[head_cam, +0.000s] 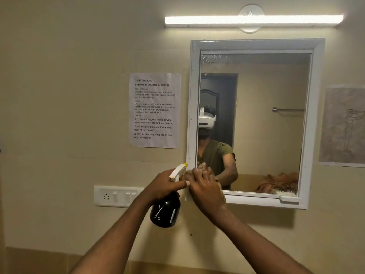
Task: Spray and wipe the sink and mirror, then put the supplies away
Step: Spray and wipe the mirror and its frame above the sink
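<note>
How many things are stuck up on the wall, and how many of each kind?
Papers: 2, a printed task sheet and a drawing
Mirrors: 1
Tube lights: 1
Switch plates: 1
Total: 5

A home bathroom is indicated: a white-framed mirror is fixed to a cream wall under a tube light, a towel rail is reflected, and a notice is headed "Bathroom Counter Cleaning".

Head view, close, facing mirror
</note>
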